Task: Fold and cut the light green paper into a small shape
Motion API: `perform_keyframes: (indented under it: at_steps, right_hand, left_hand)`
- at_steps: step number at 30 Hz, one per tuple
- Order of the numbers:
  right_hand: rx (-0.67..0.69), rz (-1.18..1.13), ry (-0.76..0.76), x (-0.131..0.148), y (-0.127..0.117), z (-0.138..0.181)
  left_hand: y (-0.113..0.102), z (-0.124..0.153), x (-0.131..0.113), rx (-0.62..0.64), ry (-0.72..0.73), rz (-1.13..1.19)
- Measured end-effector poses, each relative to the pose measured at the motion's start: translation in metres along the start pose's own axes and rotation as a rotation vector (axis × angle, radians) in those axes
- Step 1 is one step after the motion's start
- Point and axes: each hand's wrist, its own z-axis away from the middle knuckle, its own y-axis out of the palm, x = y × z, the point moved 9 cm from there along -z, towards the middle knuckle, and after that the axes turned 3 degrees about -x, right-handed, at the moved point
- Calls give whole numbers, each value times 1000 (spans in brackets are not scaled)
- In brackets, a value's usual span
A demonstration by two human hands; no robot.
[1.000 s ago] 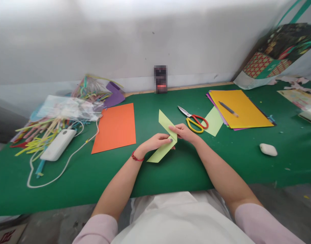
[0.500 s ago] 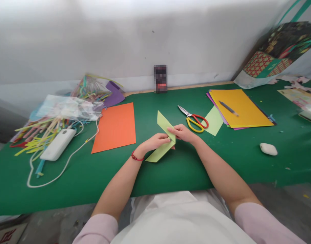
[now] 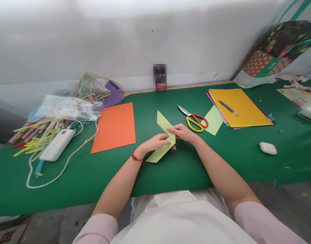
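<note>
A folded light green paper lies bent in a V at the middle of the green table. My left hand, with a red bracelet at the wrist, presses its fingers on the paper's lower flap. My right hand pinches the fold where the two flaps meet. Both hands touch the same sheet.
An orange sheet lies to the left, scissors and a green scrap to the right. A yellow paper stack carries a pencil. A white eraser, a power bank with cable and paper strips lie about.
The hands and the green paper have barely shifted, a little to the left. Nothing was picked up or let go.
</note>
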Motion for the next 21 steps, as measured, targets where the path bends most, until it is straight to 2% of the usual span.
perform_keyframes:
  at_steps: [6,16,21]
  right_hand:
    - [-5,20,-19,6,1,1]
    - [-12,-18,-5,5,1,0]
    - [-44,-52,-13,8,-3,1]
  left_hand:
    - [-5,-2,10,-128,-90,-71]
    - [-21,-3,9,-334,-24,-67]
    - [-30,-3,8,-382,4,-40]
